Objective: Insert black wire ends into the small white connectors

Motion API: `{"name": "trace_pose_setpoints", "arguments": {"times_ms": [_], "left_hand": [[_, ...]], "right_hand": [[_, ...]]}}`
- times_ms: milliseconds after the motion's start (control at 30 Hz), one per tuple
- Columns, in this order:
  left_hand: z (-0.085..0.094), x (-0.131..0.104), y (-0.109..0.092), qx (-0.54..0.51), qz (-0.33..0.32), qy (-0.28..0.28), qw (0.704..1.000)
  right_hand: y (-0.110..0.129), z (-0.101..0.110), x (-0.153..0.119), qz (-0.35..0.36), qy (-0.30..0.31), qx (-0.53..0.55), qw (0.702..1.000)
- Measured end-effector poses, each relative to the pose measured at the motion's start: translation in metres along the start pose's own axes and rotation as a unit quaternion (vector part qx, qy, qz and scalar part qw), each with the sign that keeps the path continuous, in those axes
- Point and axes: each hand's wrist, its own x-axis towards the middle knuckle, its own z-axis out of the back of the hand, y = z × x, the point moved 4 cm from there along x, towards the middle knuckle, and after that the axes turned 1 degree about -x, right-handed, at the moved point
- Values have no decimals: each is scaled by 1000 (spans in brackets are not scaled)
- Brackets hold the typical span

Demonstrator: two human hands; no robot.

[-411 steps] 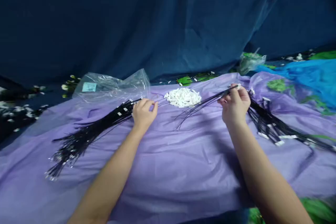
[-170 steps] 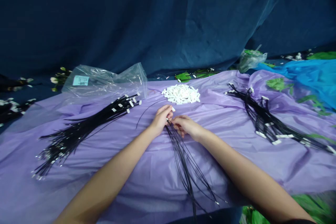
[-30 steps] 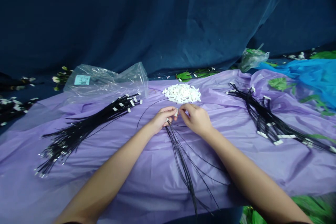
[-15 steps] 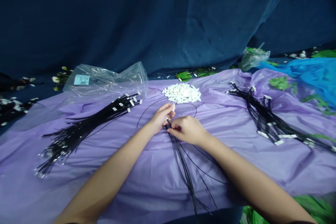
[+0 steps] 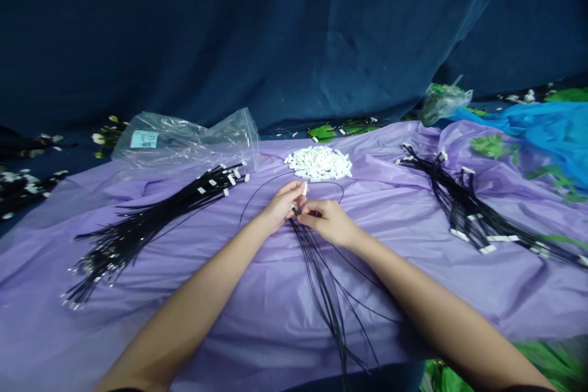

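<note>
My left hand (image 5: 283, 205) pinches a small white connector (image 5: 305, 188) between thumb and index finger, while its lower fingers curl at the top of a bunch of black wires (image 5: 324, 294). Close beside it, my right hand (image 5: 326, 218) has thumb and index finger pressed together at the wires; which strand they grip is too small to tell. The wires hang down toward the front edge of the purple sheet (image 5: 257, 331). Just beyond my hands lies a heap of white connectors (image 5: 321, 162).
A bundle of black wires with white ends (image 5: 151, 217) lies at left, another (image 5: 478, 208) at right. Behind the left bundle is a clear plastic bag (image 5: 193, 141). A blue sheet (image 5: 551, 135) and green leaves (image 5: 489, 146) are at the right.
My right hand has shifted slightly up and right, its fingers now nearer the left fingertips. The lower ends of the hanging wires have swung a little.
</note>
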Motion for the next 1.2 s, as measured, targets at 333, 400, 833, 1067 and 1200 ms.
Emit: {"name": "trace_pose_setpoints", "arguments": {"times_ms": [333,400,833,1067,1200], "left_hand": [[0,-1,-1,2,4,-13,1000],[0,-1,-1,0,3,-16,1000],[1,-1,0,-1,18,8,1000],[0,-1,0,3,25,8,1000],[-1,-3,-2,-1,20,9,1000]], "right_hand": [[-7,6,1,-170,52,321,930],[-4,17,2,-177,43,371,911],[1,86,-5,-17,-269,513,815],[-15,121,-17,21,-451,514,729],[-13,117,-11,28,-390,507,768]]}}
